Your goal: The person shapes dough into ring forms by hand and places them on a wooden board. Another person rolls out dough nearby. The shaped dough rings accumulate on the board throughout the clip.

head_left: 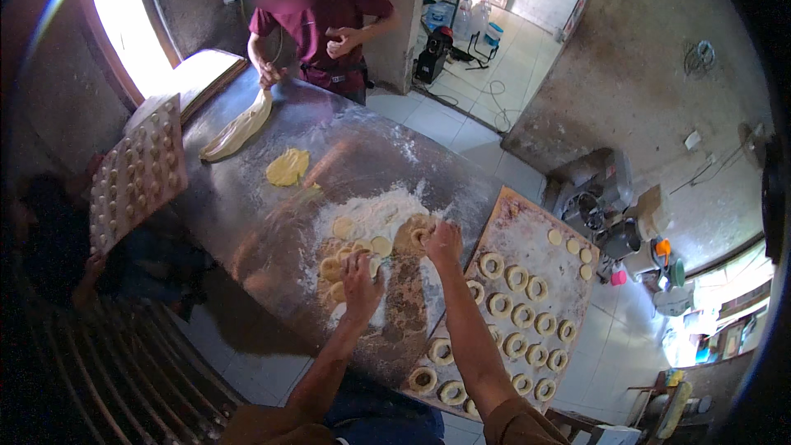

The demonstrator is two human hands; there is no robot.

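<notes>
My left hand (361, 284) is over a cluster of pale dough pieces (329, 268) in spread flour (371, 206) on the metal table (272, 247), its fingers loosely curved and apart. My right hand (442, 243) is closed at a dough ring (418, 235), to the right of the cluster. Thin round dough discs (381, 245) lie near my left fingertips. A floury board (461, 297) at my right carries several dough rings (517, 277) and, at its far end, small discs (573, 245).
A person in maroon (329, 41) stands across the table, one hand on long dough (235, 136). Yellow dough (287, 166) lies mid-table. Another person (49, 222) holds a tray of dough pieces (136, 173) at left. Pots (618, 239) sit beyond the board; a doorway (486, 58) opens behind.
</notes>
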